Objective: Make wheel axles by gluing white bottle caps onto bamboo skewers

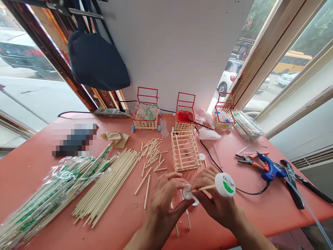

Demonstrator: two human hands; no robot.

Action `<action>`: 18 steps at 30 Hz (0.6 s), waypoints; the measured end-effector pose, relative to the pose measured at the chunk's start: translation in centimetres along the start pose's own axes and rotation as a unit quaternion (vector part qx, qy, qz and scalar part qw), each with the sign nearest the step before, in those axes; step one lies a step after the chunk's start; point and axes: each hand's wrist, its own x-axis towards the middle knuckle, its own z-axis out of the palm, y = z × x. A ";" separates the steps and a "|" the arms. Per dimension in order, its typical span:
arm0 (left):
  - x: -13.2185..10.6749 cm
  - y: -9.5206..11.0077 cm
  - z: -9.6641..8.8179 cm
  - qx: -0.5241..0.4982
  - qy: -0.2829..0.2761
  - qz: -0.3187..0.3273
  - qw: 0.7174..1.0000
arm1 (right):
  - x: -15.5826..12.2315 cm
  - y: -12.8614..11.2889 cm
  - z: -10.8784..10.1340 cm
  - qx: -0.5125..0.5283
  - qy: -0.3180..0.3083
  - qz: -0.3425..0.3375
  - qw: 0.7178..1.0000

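Observation:
Low over the red table, my left hand (166, 198) is closed on a small white plastic cap (186, 191). My right hand (214, 198) pinches a short wooden stick (208, 187). On the stick's outer end sits a white bottle cap (225, 184) with a green print. The stick's other end points at the cap in my left hand; whether they touch I cannot tell. Beneath my hands lie another white cap (195, 200), partly hidden, and some thin sticks (188, 220). Just beyond stands a frame of wooden sticks (185, 150).
Long sticks (106, 187) and wrapped sticks (65, 187) lie left, cut pieces (153, 151) mid-table. Small stick carts (145, 116) line the back, one holding a red dish (185, 117). A blue glue gun (272, 168), pliers (251, 161) and a black cable (212, 158) lie right.

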 end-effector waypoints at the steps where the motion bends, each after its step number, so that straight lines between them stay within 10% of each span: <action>1: 0.0 0.0 0.0 0.000 -0.001 -0.003 1.000 | 0.0 0.0 0.0 0.005 0.003 -0.002 1.000; 18: -0.2 0.0 0.1 0.011 0.004 -0.002 1.000 | 0.1 -0.2 0.0 -0.004 0.001 0.009 1.000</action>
